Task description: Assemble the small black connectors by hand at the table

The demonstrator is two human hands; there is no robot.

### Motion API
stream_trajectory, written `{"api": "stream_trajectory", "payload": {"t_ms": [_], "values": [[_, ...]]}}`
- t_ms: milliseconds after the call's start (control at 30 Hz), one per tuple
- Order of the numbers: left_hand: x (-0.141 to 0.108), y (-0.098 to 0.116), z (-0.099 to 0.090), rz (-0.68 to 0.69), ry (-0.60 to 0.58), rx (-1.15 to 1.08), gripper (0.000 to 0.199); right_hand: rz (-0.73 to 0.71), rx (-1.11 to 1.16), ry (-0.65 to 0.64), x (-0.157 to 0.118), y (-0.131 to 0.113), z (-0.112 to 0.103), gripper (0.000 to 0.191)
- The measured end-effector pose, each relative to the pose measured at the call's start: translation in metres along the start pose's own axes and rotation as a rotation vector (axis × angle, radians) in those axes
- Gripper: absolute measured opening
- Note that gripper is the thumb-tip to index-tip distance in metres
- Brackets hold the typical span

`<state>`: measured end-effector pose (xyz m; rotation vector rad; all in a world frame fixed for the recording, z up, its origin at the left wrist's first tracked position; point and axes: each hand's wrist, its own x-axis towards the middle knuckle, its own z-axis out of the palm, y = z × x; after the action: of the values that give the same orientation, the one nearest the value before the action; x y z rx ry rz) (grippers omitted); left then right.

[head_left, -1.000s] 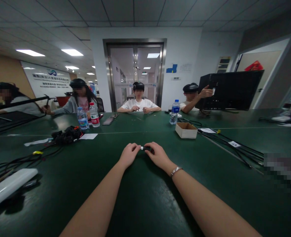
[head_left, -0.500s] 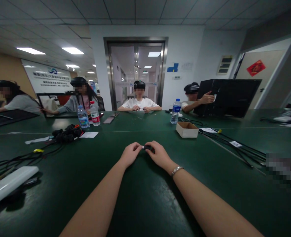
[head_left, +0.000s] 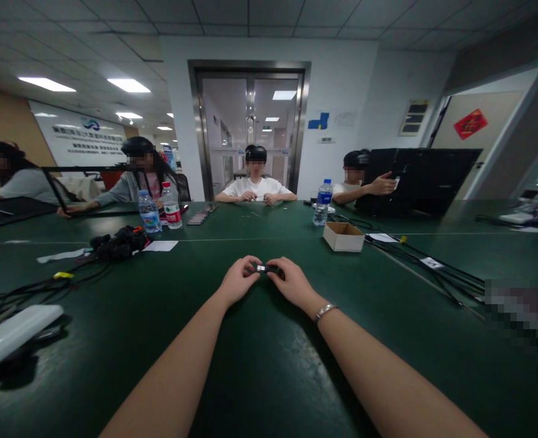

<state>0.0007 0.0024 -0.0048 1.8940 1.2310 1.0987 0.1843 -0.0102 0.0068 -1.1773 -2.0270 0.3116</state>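
Between my two hands, above the green table, is a small dark cylindrical object with a silvery part at its left end. My left hand pinches the silvery end with thumb and fingertips. The dark end sits in the fingers of my right hand, which has a silver bracelet at the wrist. What exactly the object is cannot be made out.
An open cardboard box and a water bottle stand right of centre. Two bottles and black gear are at left. Cables run along the right. People sit across the table, one beside a large black panel.
More of the silvery end shows between my hands, and my left hand has shifted slightly left. The frame held by a person at the far left has tilted and moved left. The view has shifted slightly.
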Motion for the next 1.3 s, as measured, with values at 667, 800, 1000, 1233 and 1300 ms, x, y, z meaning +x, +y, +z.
{"api": "stream_trajectory", "payload": {"t_ms": [667, 800, 1000, 1233, 1300], "values": [[0.0, 0.007, 0.0, -0.111, 0.019, 0.079, 0.047, -0.024, -0.032, -0.024, 0.0, 0.0, 0.001, 0.021], [-0.001, 0.007, 0.003, -0.093, 0.046, 0.215, 0.05, -0.04, -0.038, -0.043, -0.001, -0.003, 0.002, 0.021], [-0.002, 0.007, 0.001, 0.005, 0.056, -0.013, 0.021, -0.044, -0.033, -0.033, -0.001, 0.0, 0.001, 0.023], [-0.003, 0.01, -0.003, -0.087, -0.013, -0.081, 0.03, -0.042, -0.032, -0.039, -0.001, -0.001, 0.0, 0.024], [-0.003, 0.011, -0.003, -0.071, -0.033, -0.058, 0.029, -0.039, -0.031, -0.042, -0.001, -0.001, 0.001, 0.024]]}}
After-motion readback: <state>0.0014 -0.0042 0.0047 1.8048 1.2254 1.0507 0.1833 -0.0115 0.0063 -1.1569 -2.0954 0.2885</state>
